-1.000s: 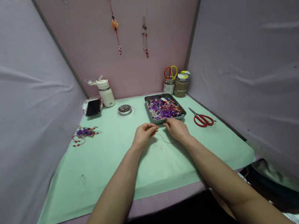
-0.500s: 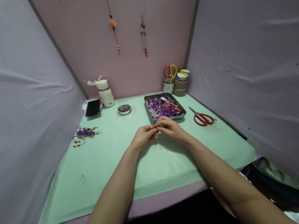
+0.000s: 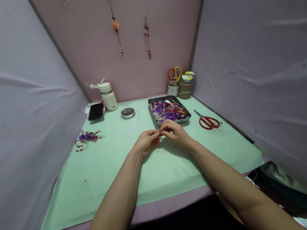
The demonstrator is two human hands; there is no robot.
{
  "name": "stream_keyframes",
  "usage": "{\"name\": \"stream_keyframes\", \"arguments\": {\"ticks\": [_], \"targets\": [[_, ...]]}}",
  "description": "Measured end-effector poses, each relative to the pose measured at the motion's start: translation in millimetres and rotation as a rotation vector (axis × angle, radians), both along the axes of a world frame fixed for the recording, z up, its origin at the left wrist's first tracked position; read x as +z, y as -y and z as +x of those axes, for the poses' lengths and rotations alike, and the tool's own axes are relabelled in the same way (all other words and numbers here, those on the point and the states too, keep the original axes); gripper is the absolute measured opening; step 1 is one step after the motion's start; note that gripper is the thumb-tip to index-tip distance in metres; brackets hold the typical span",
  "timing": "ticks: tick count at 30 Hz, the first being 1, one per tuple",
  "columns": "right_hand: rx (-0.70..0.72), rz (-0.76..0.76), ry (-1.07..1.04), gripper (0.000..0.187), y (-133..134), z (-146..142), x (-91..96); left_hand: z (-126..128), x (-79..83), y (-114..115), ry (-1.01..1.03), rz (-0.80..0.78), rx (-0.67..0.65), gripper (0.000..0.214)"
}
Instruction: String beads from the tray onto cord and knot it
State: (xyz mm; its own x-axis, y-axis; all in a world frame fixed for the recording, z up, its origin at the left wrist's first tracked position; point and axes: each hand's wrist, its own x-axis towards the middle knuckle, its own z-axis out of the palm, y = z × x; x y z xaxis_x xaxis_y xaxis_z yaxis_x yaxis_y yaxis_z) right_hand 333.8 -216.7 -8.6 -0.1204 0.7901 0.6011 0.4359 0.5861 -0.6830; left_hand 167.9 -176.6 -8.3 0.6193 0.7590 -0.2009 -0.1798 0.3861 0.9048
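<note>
My left hand [image 3: 147,141] and my right hand [image 3: 174,132] meet over the green mat, fingertips pinched together. A thin reddish cord [image 3: 158,149] hangs below the left fingers. Both pinches close on this cord, though most of it is hidden by the fingers. Just beyond my right hand lies a metal tray [image 3: 188,115] full of purple, red, clear and dark beads [image 3: 167,110]. To the right of the tray, red-handled scissors [image 3: 206,121] rest on the mat with their blades pointing away.
At the left lies a bundle of beaded cords [image 3: 87,137]. Behind it are a black phone [image 3: 95,111], a cream bottle [image 3: 108,96] and a round tin [image 3: 128,113]. A scissors holder [image 3: 173,88] and a brown jar [image 3: 186,87] stand back right. Two beaded pendants [image 3: 116,25] hang on the back wall.
The fingertips have shifted slightly against each other, and the right fingers have curled a little more. Everything else on the mat stays in place.
</note>
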Motion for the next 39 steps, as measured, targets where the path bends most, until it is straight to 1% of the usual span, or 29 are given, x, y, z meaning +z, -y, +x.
{"name": "stream_keyframes", "arguments": {"ticks": [2,4,7,12,15,17,19,21,22,24,26,29,32,35,37,39], "targets": [[0.004,0.009,0.029,0.008,0,0,-0.3,1,0.2,0,-0.047,0.046,0.019,0.033],[0.014,0.011,0.068,0.009,0,0,-0.8,1,0.7,1,-0.119,0.128,0.046,0.03],[0.029,-0.018,0.116,0.009,-1,2,-1.6,2,1.4,2,-0.199,0.238,0.067,0.029],[0.033,-0.092,0.16,0.013,-1,0,-2.6,3,1.2,2,-0.241,0.257,0.043,0.029],[-0.005,-0.091,0.138,0.013,-1,-2,-3.3,3,1.4,2,-0.246,0.276,0.061,0.026],[-0.068,-0.059,0.067,0.014,-2,-2,-3.4,4,2.0,0,-0.25,0.308,0.107,0.024],[-0.146,-0.034,-0.051,0.014,-4,1,-3.5,3,2.7,-2,-0.254,0.357,0.165,0.021],[-0.193,-0.058,-0.211,0.013,-6,5,-3.7,1,3.3,-4,-0.259,0.405,0.215,0.019],[-0.194,-0.086,-0.297,0.013,-7,7,-3.9,0,3.4,-5,-0.271,0.429,0.235,0.018],[-0.16,-0.141,-0.455,0.018,-9,10,-4.1,-3,3.1,-8,-0.316,0.478,0.265,0.018],[-0.118,-0.164,-0.579,0.024,-11,12,-3.7,-5,2.2,-9,-0.372,0.524,0.277,0.017],[-0.063,-0.182,-0.714,0.031,-13,13,-1.2,-7,0.3,-11,-0.458,0.595,0.259,0.014],[0.001,-0.217,-0.835,0.032,-13,15,2.7,-8,-1.7,-12,-0.559,0.703,0.237,0.012],[0.05,-0.244,-0.889,0.03,-10,17,5.8,-8,-4.5,-13,-0.632,0.814,0.206,0.011],[0.05,-0.252,-0.873,0.027,-9,18,7.0,-9,-6.8,-13,-0.641,0.84,0.182,0.011],[0.044,-0.261,-0.863,0.026,-8,18,7.7,-9,-8.4,-13,-0.629,0.835,0.168,0.017]]}}
